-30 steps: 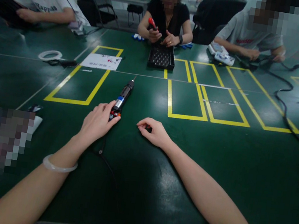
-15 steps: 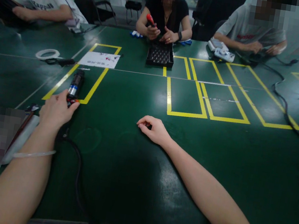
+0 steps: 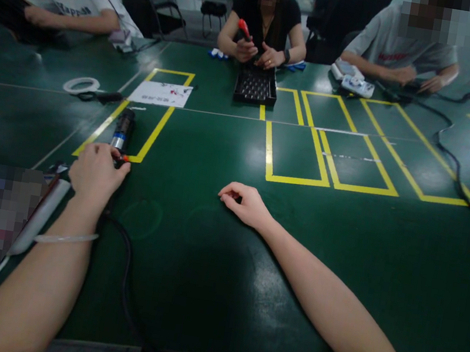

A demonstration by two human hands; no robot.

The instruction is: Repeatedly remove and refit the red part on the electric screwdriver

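Observation:
On the left of the green table (image 3: 185,263), my left hand (image 3: 98,173) is closed around the lower end of a black corded cylindrical tool (image 3: 123,130). The tool lies on the table with a silver and blue band and a small orange-red part beside my fingers; my hand hides its near end. A black cord (image 3: 127,254) runs from there toward the table's front edge. My right hand (image 3: 242,202) rests at the middle of the table, fingers curled in toward the thumb. Nothing shows in it.
Yellow tape outlines (image 3: 299,181) mark the table. Beyond the tool are a white sheet (image 3: 161,94) and a white ring (image 3: 81,85). A co-worker opposite holds a red-handled tool (image 3: 244,27) over a black tray (image 3: 256,87). A phone-like slab (image 3: 39,216) lies left; a cable (image 3: 446,162) crosses right.
The view has swung slightly, so everything sits a little further right in the picture. My left hand has shifted slightly right on the tool. My right hand keeps its place.

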